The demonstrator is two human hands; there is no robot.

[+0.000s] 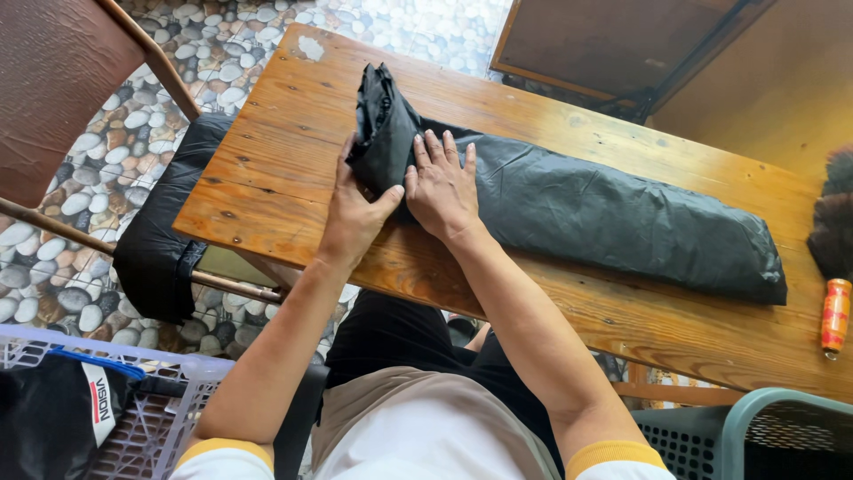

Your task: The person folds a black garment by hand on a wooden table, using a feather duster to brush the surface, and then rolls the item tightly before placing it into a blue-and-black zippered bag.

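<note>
The right hand [442, 188] lies flat and open, fingers spread, pressing down on the folded black cloth [569, 206], while the left hand [355, 209] cups the cloth's bunched left end, thumb against its near edge and fingers tucked behind the fold. The cloth stretches as a long narrow bundle across the wooden bench [293, 142]. An orange-handled duster [833, 267] rests at the bench's right edge, well apart from both hands.
</note>
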